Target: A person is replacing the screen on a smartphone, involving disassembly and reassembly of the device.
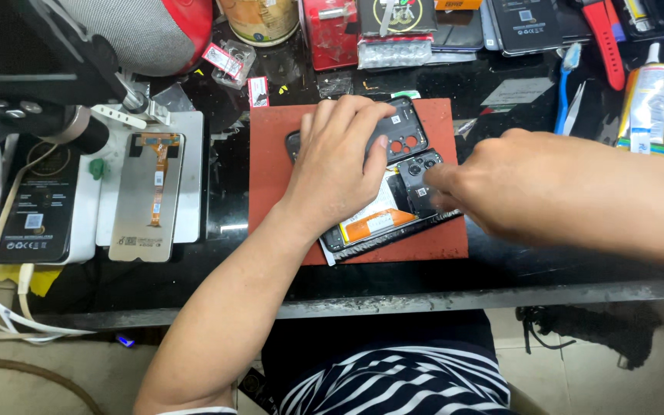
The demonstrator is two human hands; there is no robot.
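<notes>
An opened smartphone (393, 211) lies on a red work mat (270, 154), its battery with white and orange label showing. My left hand (340, 165) presses flat on the phone, fingers resting on a black back cover (403, 132) with camera holes. My right hand (501, 180) reaches in from the right, its fingertips pinched at the black camera module area (421, 170) of the phone. Whether the fingers hold a small part is hidden.
A phone display panel (146, 196) with orange flex cable lies on a white plate at the left, beside a black box (36, 204) and white cables. A glue bottle (647, 100), blue toothbrush (564, 88), tweezers and red tool sit at the back right. The table's front edge (424, 300) runs close.
</notes>
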